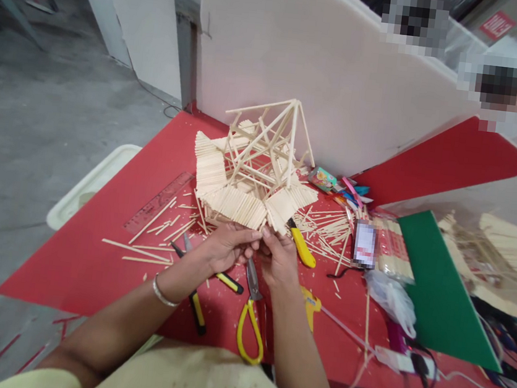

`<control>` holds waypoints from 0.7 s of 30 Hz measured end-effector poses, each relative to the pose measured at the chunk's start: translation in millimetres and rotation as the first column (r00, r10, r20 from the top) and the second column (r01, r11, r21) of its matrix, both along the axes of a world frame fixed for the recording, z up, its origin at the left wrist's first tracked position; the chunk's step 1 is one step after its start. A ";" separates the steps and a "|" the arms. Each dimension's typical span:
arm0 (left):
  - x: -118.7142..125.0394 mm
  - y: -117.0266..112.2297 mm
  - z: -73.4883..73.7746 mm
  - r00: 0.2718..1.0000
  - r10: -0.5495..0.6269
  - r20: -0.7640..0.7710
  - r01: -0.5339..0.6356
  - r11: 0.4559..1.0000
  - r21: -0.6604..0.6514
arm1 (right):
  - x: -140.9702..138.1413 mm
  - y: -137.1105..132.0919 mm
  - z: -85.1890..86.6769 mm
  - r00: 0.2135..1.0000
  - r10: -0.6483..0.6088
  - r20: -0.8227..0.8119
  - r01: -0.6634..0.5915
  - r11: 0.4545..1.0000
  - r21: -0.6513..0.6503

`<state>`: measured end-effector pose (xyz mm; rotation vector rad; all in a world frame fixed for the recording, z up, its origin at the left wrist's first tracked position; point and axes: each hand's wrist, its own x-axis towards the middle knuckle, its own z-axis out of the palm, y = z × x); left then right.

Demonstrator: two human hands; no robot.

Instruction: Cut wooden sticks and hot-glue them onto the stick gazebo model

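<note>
A model building of pale wooden sticks [233, 207] stands at the middle of the table, with flaring roof panels and an open pointed frame on top. At its near edge my left hand [229, 243] and my right hand [280, 257] meet, thumbs and fingers pinched together. Between the fingertips shows the end of a small wooden stick [263, 225]; the rest of it is hidden. Just below the hands lie yellow-handled scissors [251, 330]. Pliers [197, 311] with black and yellow handles lie under my left forearm, and a yellow utility knife [303, 246] is beside my right hand.
Loose sticks [329, 230] and a clear ruler [157, 201] lie on the red tabletop [79, 248]. A yellow glue gun [311, 304] with a cord is at right, near a plastic bag [391, 299] and stick packs [395, 247]. A white partition [302, 56] rises behind.
</note>
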<state>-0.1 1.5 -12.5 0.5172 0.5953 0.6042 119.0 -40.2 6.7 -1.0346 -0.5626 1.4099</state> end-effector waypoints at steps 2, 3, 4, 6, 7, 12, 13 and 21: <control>-0.1 -0.3 1.3 1.000 0.010 0.019 -0.009 1.000 -0.015 | -0.5 1.1 0.5 1.000 -0.014 0.001 0.014 1.000 -0.004; 0.0 -0.4 1.7 0.999 0.016 0.028 -0.016 1.000 -0.023 | -0.6 1.8 0.6 1.000 -0.021 0.002 0.021 1.000 -0.007; 0.1 -0.5 2.0 0.999 0.025 0.037 -0.024 0.999 -0.030 | -0.6 2.4 0.6 1.000 -0.029 0.003 0.029 1.000 -0.009; 0.5 -0.6 2.3 0.997 0.051 0.051 -0.048 0.998 -0.051 | -0.7 3.5 0.4 0.999 -0.049 0.008 0.049 0.999 -0.013; 0.8 -0.7 2.4 0.996 0.062 0.058 -0.059 0.996 -0.063 | -0.8 4.0 0.2 0.998 -0.059 0.011 0.059 0.998 -0.015; 1.5 -0.6 2.7 0.992 0.094 0.081 -0.086 0.991 -0.101 | -1.8 5.4 -0.8 0.995 -0.095 0.023 0.096 0.995 -0.028; 1.4 -0.5 2.7 0.992 0.095 0.081 -0.087 0.991 -0.102 | -2.0 5.6 -1.0 0.995 -0.099 0.025 0.100 0.995 -0.030; -1.5 0.7 -0.9 0.988 0.077 0.130 -0.065 0.994 -0.090 | -4.3 5.3 3.8 0.996 -0.080 0.029 0.081 0.997 -0.020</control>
